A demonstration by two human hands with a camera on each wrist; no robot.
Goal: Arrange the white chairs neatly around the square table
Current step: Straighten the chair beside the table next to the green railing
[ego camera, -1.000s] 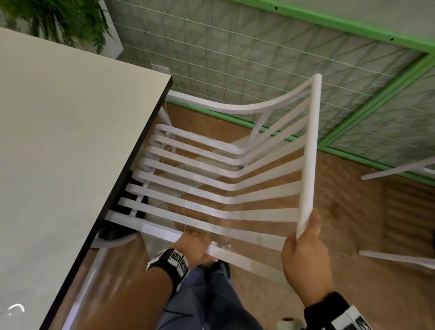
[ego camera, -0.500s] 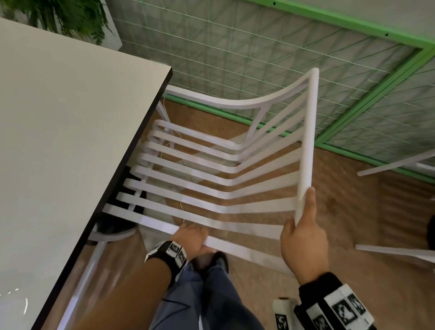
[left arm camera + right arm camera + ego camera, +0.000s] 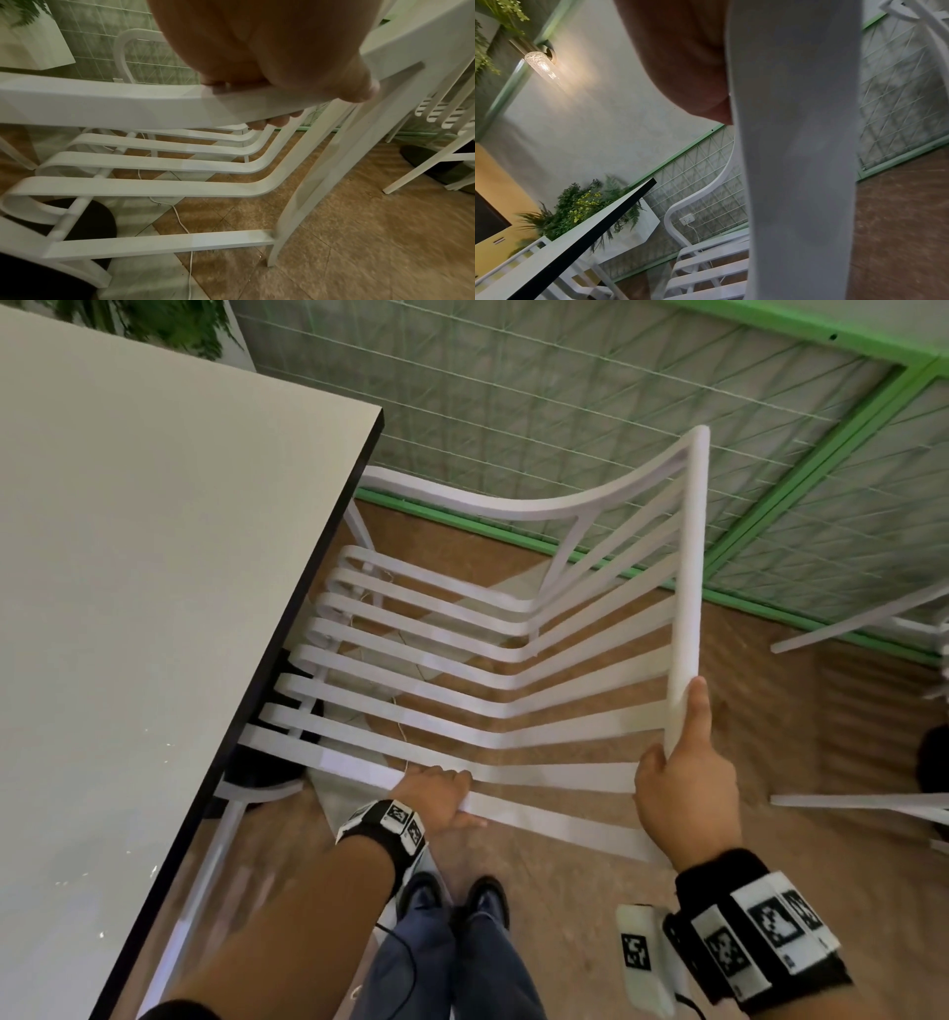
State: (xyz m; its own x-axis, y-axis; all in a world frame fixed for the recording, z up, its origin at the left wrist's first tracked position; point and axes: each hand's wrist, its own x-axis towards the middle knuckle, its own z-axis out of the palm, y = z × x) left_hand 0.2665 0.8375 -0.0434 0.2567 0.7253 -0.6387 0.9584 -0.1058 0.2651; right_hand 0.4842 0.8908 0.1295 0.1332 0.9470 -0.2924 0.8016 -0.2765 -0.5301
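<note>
table [image 3: 128,608] hides the chair's [image 3: 462,690] front edge.

A café or restaurant — several white chairs [image 3: 493,629], square table [image 3: 154,608], potted ferns [image 3: 582,205]

A green-framed wire grid panel [image 3: 513,392] lines the wall beyond the hands, above a brown floor [image 3: 801,814]. A lit wall lamp [image 3: 540,65] glows high up, with potted ferns [image 3: 582,205] below it.

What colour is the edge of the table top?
Black, under a pale top; table edge shows best in the head view.
</note>
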